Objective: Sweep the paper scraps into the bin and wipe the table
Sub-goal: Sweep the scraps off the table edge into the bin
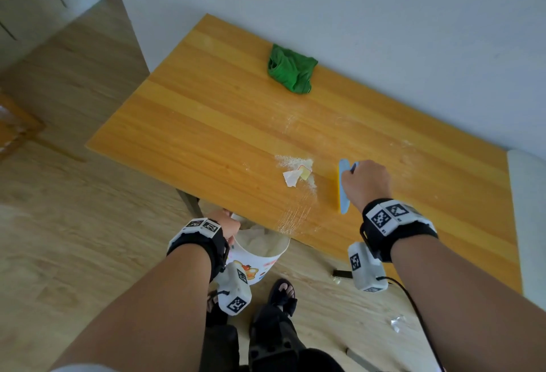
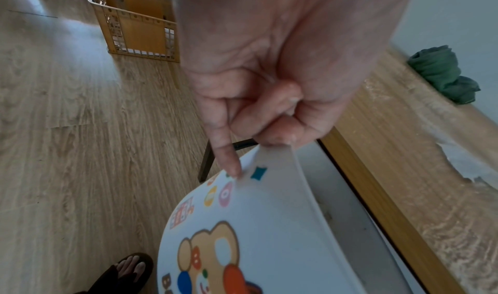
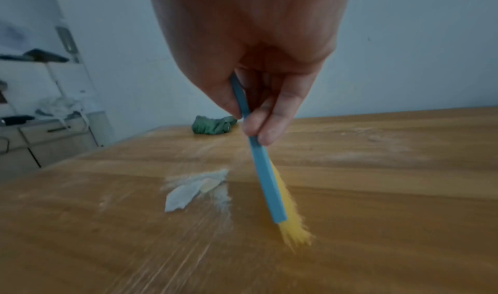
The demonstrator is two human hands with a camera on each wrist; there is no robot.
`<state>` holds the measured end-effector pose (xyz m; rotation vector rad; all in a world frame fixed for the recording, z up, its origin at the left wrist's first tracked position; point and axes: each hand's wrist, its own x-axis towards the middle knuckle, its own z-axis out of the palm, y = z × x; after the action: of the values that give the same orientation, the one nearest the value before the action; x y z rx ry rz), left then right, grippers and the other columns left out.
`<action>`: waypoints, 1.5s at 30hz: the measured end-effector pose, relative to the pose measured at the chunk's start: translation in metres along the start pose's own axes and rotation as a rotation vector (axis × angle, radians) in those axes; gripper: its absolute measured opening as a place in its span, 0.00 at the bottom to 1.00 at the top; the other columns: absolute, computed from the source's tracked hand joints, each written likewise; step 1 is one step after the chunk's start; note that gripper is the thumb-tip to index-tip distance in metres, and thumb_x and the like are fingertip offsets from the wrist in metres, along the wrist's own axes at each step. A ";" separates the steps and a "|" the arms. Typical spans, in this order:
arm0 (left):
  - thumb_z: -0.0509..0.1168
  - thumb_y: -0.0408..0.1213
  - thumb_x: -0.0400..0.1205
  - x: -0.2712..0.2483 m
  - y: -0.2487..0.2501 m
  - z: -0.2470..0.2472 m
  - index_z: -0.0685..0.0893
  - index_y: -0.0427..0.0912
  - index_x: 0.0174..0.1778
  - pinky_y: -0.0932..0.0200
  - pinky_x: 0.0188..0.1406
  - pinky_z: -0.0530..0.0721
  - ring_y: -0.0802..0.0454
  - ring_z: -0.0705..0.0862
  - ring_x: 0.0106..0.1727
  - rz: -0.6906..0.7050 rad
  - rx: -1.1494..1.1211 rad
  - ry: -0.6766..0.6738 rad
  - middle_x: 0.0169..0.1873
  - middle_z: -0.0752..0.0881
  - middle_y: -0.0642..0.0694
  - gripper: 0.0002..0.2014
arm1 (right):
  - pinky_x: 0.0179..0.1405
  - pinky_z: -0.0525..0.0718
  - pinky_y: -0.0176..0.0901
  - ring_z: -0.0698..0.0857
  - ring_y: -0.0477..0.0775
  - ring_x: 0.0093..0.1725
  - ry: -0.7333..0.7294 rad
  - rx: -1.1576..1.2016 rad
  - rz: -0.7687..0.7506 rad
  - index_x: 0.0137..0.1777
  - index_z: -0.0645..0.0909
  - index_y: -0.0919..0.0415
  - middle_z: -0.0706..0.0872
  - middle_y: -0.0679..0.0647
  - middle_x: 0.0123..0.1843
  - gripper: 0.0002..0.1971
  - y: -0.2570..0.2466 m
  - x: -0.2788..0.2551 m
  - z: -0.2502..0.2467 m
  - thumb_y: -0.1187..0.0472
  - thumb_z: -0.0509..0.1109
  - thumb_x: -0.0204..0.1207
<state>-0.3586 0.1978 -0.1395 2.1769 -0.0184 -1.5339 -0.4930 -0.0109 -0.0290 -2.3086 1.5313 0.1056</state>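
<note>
A few paper scraps [image 1: 296, 175] [image 3: 192, 189] lie in white powder near the front of the wooden table [image 1: 206, 123]. My right hand [image 1: 365, 184] [image 3: 256, 107] grips a blue brush with yellow bristles [image 1: 342, 187] [image 3: 272, 190], its bristles on the tabletop just right of the scraps. My left hand [image 1: 229, 225] [image 2: 272, 111] pinches the rim of a white bin with a cartoon bear [image 1: 260, 256] [image 2: 242, 224], held below the table's front edge. A crumpled green cloth [image 1: 291, 69] [image 2: 442, 75] [image 3: 214, 125] rests at the back of the table by the wall.
Powder streaks [image 1: 297, 215] run to the table's front edge above the bin. A table leg [image 1: 190, 204] stands left of the bin. My sandalled feet [image 1: 283, 292] are on the wood floor, with litter [image 1: 397, 323] nearby. A wooden crate [image 2: 137, 19] sits further left.
</note>
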 end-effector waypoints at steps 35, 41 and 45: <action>0.56 0.25 0.81 -0.007 -0.013 -0.001 0.70 0.39 0.79 0.38 0.56 0.88 0.52 0.77 0.12 0.051 -0.005 -0.020 0.25 0.82 0.39 0.27 | 0.31 0.76 0.44 0.78 0.54 0.35 -0.150 -0.313 -0.492 0.50 0.85 0.62 0.76 0.53 0.48 0.14 -0.039 -0.017 0.017 0.57 0.59 0.85; 0.55 0.26 0.83 -0.008 -0.013 -0.002 0.68 0.42 0.81 0.40 0.58 0.87 0.47 0.77 0.22 0.061 -0.009 -0.022 0.25 0.82 0.39 0.28 | 0.24 0.70 0.40 0.74 0.52 0.29 -0.291 -0.277 -0.488 0.45 0.81 0.68 0.81 0.59 0.40 0.13 -0.048 -0.029 0.037 0.58 0.62 0.82; 0.55 0.26 0.83 -0.009 -0.014 -0.002 0.68 0.41 0.81 0.40 0.57 0.88 0.49 0.77 0.18 0.065 -0.012 -0.021 0.25 0.82 0.39 0.27 | 0.30 0.78 0.46 0.79 0.56 0.33 -0.345 -0.236 -0.521 0.47 0.84 0.69 0.87 0.62 0.42 0.12 -0.048 -0.033 0.034 0.59 0.64 0.81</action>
<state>-0.3633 0.2131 -0.1366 2.1301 -0.0851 -1.5165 -0.4579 0.0460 -0.0395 -2.6197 0.7578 0.5366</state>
